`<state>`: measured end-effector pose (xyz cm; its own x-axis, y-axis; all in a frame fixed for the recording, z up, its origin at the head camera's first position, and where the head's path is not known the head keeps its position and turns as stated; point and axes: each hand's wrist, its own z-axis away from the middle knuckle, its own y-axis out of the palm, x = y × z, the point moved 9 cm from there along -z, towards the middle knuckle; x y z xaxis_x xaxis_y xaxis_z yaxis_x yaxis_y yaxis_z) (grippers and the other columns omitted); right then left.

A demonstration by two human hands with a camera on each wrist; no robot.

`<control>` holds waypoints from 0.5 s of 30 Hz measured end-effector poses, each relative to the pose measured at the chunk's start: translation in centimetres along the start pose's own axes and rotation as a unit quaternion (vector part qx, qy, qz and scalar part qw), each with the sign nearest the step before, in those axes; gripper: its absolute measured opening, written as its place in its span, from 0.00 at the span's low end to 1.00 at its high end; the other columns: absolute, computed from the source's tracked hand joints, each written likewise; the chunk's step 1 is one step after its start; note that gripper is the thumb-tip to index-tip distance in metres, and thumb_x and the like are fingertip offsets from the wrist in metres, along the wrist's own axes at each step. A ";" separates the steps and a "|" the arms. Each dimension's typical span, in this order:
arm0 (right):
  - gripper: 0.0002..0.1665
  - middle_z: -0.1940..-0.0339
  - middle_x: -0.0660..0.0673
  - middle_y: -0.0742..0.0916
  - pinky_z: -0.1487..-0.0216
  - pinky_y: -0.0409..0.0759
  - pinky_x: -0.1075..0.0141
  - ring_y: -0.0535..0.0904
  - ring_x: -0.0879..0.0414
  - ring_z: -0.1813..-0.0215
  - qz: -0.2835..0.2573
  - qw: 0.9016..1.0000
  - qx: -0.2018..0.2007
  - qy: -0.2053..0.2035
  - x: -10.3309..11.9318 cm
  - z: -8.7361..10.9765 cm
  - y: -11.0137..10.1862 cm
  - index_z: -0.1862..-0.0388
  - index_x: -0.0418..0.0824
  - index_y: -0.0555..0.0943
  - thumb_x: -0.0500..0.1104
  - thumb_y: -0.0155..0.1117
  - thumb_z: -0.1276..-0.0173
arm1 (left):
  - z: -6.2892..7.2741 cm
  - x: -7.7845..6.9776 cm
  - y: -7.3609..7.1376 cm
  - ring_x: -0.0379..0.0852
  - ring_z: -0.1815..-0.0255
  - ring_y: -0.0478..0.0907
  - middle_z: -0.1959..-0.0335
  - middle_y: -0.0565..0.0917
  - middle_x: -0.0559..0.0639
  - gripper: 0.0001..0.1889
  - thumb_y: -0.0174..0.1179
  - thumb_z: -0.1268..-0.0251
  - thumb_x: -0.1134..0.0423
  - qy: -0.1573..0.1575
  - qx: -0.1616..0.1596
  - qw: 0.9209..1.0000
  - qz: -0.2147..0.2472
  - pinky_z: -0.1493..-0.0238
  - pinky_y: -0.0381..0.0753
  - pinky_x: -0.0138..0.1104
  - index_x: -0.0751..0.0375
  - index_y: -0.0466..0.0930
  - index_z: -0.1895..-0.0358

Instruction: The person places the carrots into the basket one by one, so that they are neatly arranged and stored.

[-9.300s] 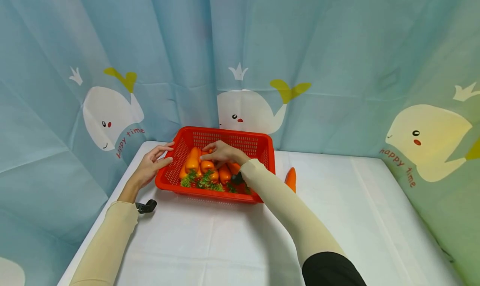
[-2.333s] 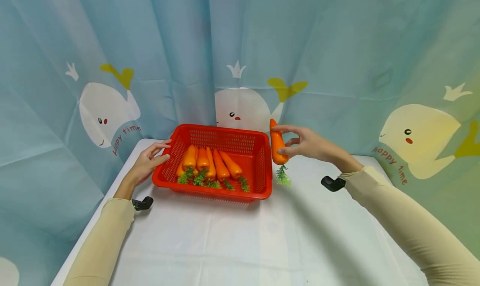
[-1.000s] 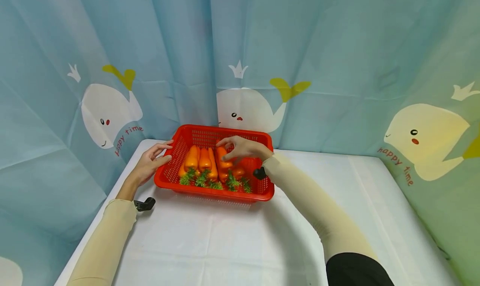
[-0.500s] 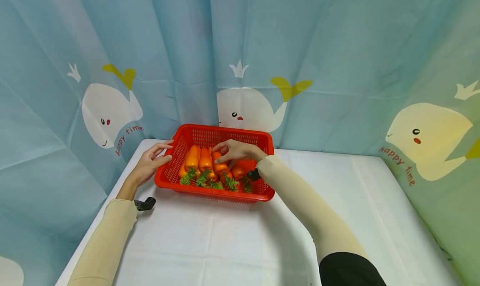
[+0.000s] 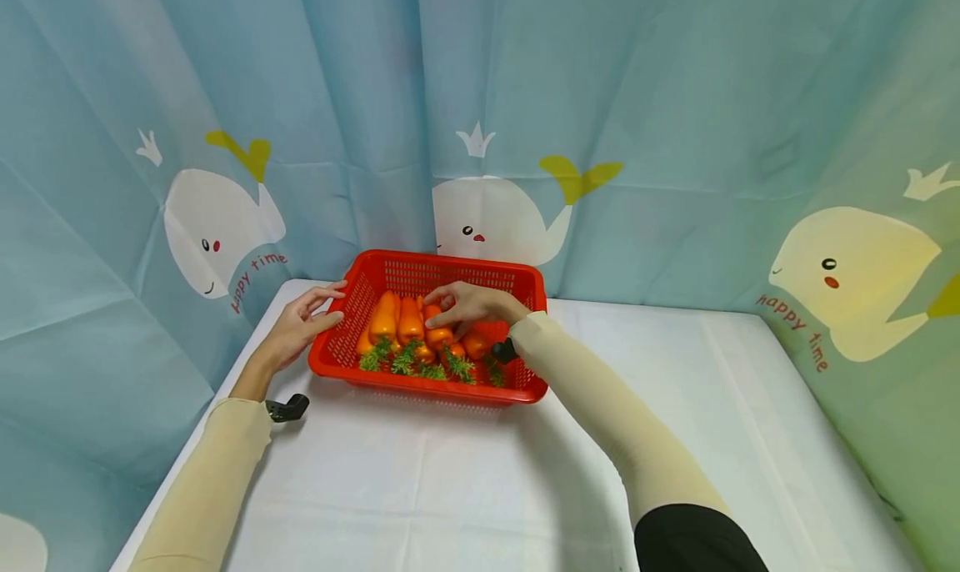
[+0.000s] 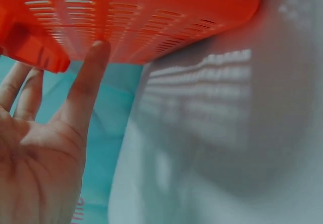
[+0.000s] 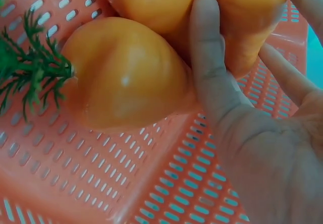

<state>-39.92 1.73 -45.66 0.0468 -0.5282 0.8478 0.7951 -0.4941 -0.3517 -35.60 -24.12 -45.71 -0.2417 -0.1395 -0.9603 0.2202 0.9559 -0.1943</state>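
The red plastic basket holds several orange toy carrots with green leafy tops, lying side by side. Inside it, my right hand pinches one carrot, thumb on the near side and fingers on the far side. In the right wrist view this held carrot lies against a neighbour, and another carrot rests just below my thumb. At the basket's left end is my left hand. Its fingers are extended at the rim, and the thumb touches the slotted outer wall.
The basket stands on a white-covered table, close to the back edge. A blue curtain with whale prints hangs behind and along the sides. Black camera mounts sit at both wrists.
The carrot that lay on the table right of the basket was picked up by my right hand and carried left into it. Lately it has shifted slightly left, against the others. My left hand stays put.
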 end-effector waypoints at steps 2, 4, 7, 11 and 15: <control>0.40 0.39 0.35 0.75 0.51 0.87 0.52 0.84 0.47 0.49 0.004 1.000 0.000 -0.001 0.2 0.1 0.0 0.23 0.40 0.67 0.47 0.72 0.30 | -0.1 -0.4 -0.2 0.54 0.20 0.58 0.21 0.64 0.55 0.21 0.62 0.26 0.65 -0.001 0.001 0.999 -0.033 0.32 0.68 0.27 0.69 0.73 0.36; 0.43 0.35 0.34 0.73 0.50 0.87 0.51 0.83 0.44 0.47 0.008 1.000 -0.002 -0.003 0.5 0.4 -0.2 0.21 0.41 0.65 0.47 0.73 0.31 | -0.2 -0.8 -0.4 0.54 0.22 0.61 0.22 0.66 0.55 0.21 0.64 0.27 0.62 0.001 0.002 0.998 -0.062 0.33 0.69 0.26 0.67 0.75 0.36; 0.47 0.31 0.33 0.70 0.47 0.85 0.50 0.80 0.43 0.41 0.042 0.999 -0.017 -0.015 1.4 1.0 -0.7 0.20 0.44 0.62 0.49 0.74 0.32 | -0.3 -1.6 -0.8 0.58 0.26 0.67 0.23 0.68 0.56 0.21 0.64 0.27 0.61 0.001 0.007 0.996 -0.091 0.36 0.73 0.26 0.65 0.76 0.36; 0.50 0.25 0.34 0.68 0.42 0.83 0.51 0.71 0.43 0.30 0.126 0.989 -0.053 -0.050 3.3 2.1 -1.8 0.18 0.47 0.61 0.54 0.74 0.33 | -0.3 -3.1 -1.2 0.63 0.33 0.75 0.24 0.69 0.59 0.28 0.65 0.27 0.58 -0.005 0.016 0.988 -0.152 0.37 0.79 0.41 0.60 0.71 0.29; 0.52 0.22 0.37 0.68 0.38 0.79 0.52 0.74 0.44 0.32 0.197 0.971 -0.103 -0.093 6.2 4.0 -3.5 0.17 0.49 0.58 0.58 0.73 0.33 | -1.1 -5.9 -1.2 0.64 0.36 0.78 0.24 0.68 0.60 0.35 0.66 0.28 0.54 0.007 0.024 0.975 -0.220 0.38 0.77 0.58 0.50 0.62 0.22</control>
<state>-40.05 2.97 -37.62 0.4462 -0.5788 0.6825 0.5572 -0.4171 -0.7180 -35.49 -24.14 -39.55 -0.3349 -0.5291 -0.7797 0.1367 0.7914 -0.5958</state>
